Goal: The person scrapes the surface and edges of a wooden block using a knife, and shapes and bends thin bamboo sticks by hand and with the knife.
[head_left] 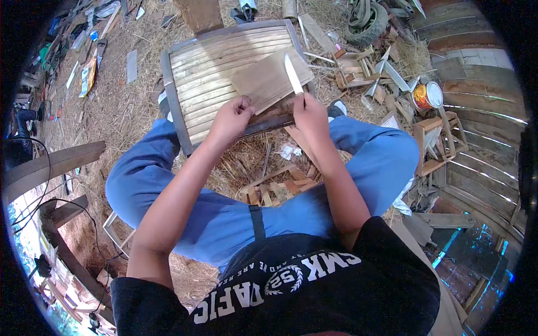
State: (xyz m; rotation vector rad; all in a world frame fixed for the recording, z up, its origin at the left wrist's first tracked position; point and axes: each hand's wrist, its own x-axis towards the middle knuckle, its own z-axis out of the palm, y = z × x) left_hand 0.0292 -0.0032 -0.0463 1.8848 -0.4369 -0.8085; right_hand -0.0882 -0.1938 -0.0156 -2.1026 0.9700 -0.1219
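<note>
My right hand (311, 115) is wrapped around the handle of a knife (292, 74), whose pale blade points away from me. Below the blade lies a thin, flat wooden board (260, 77), set at a slant on a slatted wooden panel (197, 89) with a dark frame. My left hand (234, 116) is closed by the board's near left corner, fingers curled and thumb pressed in. Whatever it pinches, if anything, is too small to make out. Both hands are over the panel's near edge.
Wood offcuts (278, 187) lie on the straw-covered ground between my legs. A paint can (427, 96) stands at the right above a small wooden frame (440, 143). A tyre (367, 25) and scrap lie beyond. Curved timber (53, 168) and a black cable run along the left.
</note>
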